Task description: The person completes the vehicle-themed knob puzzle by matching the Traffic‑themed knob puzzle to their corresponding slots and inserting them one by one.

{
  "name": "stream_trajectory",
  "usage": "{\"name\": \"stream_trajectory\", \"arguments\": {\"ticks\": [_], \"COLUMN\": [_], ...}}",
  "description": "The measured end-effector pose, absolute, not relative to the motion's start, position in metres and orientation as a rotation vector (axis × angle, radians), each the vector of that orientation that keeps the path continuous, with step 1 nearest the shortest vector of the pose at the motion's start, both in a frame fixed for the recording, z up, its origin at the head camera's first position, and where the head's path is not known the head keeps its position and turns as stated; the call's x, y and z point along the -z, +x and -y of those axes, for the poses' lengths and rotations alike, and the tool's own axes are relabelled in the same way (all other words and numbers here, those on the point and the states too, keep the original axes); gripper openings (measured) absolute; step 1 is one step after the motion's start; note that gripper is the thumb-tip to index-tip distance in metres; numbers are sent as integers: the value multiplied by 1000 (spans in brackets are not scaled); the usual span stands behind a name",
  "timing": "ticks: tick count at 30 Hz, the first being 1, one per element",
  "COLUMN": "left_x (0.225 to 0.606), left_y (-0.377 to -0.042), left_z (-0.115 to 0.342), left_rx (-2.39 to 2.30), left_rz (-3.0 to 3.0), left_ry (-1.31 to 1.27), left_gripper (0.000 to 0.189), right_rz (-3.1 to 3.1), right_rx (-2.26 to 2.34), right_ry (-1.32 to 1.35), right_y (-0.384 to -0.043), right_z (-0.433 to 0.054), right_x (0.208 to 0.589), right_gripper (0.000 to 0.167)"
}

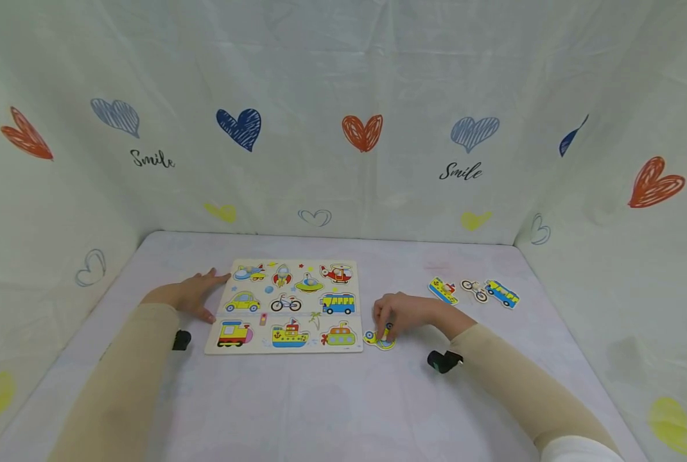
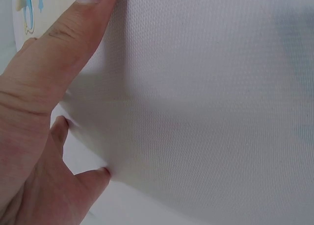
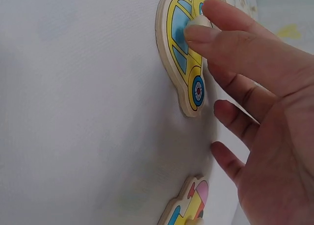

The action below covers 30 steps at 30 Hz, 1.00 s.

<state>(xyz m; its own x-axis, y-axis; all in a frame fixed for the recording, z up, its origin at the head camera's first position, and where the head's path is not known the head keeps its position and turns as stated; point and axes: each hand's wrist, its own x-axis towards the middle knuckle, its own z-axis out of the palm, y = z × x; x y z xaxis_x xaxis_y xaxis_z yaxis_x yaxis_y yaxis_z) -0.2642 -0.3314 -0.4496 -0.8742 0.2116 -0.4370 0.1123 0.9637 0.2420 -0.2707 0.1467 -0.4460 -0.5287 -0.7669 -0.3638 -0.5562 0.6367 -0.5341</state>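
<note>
My right hand [image 1: 398, 313] is just right of the puzzle board [image 1: 311, 314]. In the right wrist view, its thumb and forefinger pinch the pale knob of a yellow car puzzle piece [image 3: 189, 53]. The head view shows this car piece [image 1: 385, 344] with its wheels toward the far side, close by the board's lower right corner. My left hand [image 1: 196, 295] lies at the board's left edge, fingers spread, with thumb [image 2: 64, 43] and fingertips right at the edge. Vehicle pictures cover the board, among them a bus, a bicycle and a helicopter.
Right of my right hand lie a boat piece [image 1: 443, 290], a bicycle piece [image 1: 474, 290] and a bus piece [image 1: 502, 294]. A piece in blue, yellow and pink [image 3: 189, 205] shows low in the right wrist view. Behind the table [image 1: 320, 410] hangs a heart-printed curtain [image 1: 297, 77].
</note>
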Motion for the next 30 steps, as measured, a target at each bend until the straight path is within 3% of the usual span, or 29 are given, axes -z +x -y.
{"name": "stream_trajectory", "arguments": {"ticks": [17,30], "left_x": [446,444], "left_y": [-262,-261], "left_z": [328,328], "left_rx": [-297,-301], "left_rz": [-2631,-2624], "left_ry": [213,216], "left_gripper": [108,109], "right_rz": [-2275,-2214], "right_rx": [300,559], "right_ry": [-1006,-992], "right_y": [-275,-277], "right_z": [-138,-141], "right_x": [445,447], "right_gripper": [27,20]}}
